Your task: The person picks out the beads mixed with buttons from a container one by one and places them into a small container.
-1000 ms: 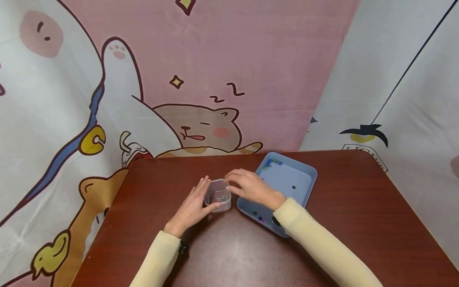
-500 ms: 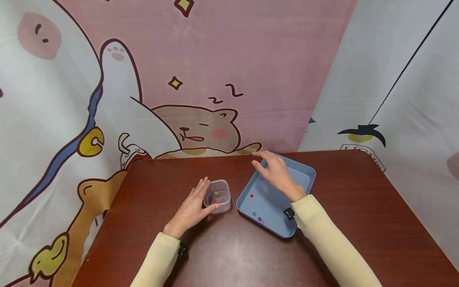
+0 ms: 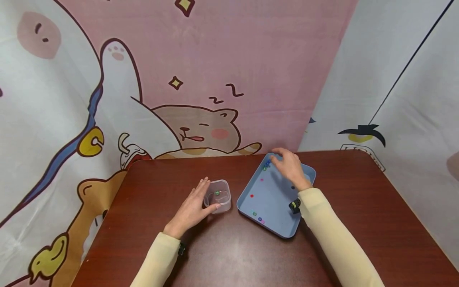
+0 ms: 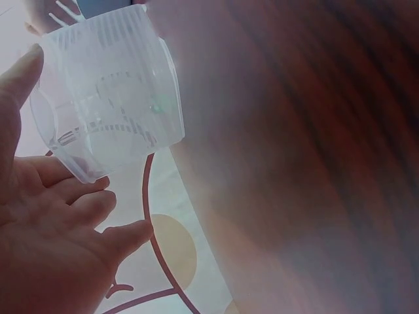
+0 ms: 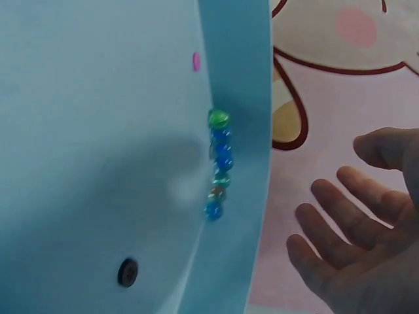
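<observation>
My left hand (image 3: 190, 207) stands beside a clear plastic container (image 3: 224, 187), thumb and straight fingers spread in a V about its near left side. A green marble (image 3: 216, 193) shows in the container. In the left wrist view the container (image 4: 118, 85) sits between the thumb and the other fingers. Over the far part of a blue tray (image 3: 272, 211) hovers my right hand (image 3: 288, 165), fingers apart and holding nothing visible. Below it, blue and green glass marbles (image 5: 222, 150) lie in a row along the tray wall. A dark button (image 5: 128, 271) lies on the tray floor.
Also in the tray are a red piece (image 3: 252, 195), a pink piece (image 3: 261, 179), and a green marble (image 3: 254, 214) and blue marble (image 3: 259, 219) by the near edge. Both containers stand on a brown wooden table (image 3: 229, 255). A cartoon-printed cloth (image 3: 269, 79) hangs behind.
My right hand has moved from above the clear container rightward to the far part of the tray. The left hand has stayed by the container.
</observation>
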Demonstrator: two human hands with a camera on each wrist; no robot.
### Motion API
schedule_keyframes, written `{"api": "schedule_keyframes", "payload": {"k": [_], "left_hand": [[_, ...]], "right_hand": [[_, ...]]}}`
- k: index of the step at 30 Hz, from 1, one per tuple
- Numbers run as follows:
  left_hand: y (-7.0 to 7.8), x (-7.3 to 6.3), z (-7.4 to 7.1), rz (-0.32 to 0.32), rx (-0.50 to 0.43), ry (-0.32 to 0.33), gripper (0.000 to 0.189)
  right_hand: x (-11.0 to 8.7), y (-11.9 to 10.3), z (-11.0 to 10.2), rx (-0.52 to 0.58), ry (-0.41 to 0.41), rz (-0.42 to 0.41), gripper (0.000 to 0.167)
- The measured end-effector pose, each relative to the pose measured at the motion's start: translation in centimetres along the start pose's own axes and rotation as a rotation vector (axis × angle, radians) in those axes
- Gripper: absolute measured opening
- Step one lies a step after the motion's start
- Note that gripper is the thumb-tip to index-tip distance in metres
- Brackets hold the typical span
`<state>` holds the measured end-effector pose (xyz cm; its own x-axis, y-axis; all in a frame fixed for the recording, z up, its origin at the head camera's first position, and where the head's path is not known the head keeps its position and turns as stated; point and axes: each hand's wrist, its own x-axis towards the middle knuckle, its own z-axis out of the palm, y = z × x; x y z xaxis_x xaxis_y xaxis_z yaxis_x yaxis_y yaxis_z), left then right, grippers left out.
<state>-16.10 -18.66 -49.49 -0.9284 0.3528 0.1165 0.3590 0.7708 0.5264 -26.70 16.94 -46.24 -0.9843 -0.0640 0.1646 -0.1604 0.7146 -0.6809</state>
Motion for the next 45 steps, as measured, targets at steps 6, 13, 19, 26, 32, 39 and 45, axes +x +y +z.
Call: {"api": "schedule_keyframes", "payload": {"k": [6,13,19,26,32,39,45], "left_hand": [[0.2,0.0,-0.2,-0.003,-0.007,0.002,0.095],[0.1,0.0,-0.1,-0.024,-0.003,-0.027,0.096],[0.0,0.1,-0.1,-0.022,-0.013,-0.027,0.095],[0.0,0.1,-0.1,-0.027,-0.001,-0.03,0.096],[0.1,0.1,-0.2,-0.03,0.001,-0.033,0.096],[0.0,0.2,-0.1,-0.012,0.007,-0.013,0.095],[0.0,0.1,0.0,-0.025,0.01,-0.019,0.095]], "right_hand": [[0.6,1.5,0.0,-0.052,-0.077,0.092,0.046],[0.9,2.6,0.3,-0.103,-0.143,0.12,0.047],[1.1,3.1,0.7,-0.117,-0.196,0.126,0.047],[1.4,3.7,1.5,-0.133,-0.206,0.073,0.047],[1.7,4.3,2.2,-0.149,-0.184,-0.001,0.04],[1.6,4.6,2.3,-0.16,-0.168,-0.045,0.032],[1.5,4.9,2.3,-0.168,-0.16,-0.064,0.026]]}}
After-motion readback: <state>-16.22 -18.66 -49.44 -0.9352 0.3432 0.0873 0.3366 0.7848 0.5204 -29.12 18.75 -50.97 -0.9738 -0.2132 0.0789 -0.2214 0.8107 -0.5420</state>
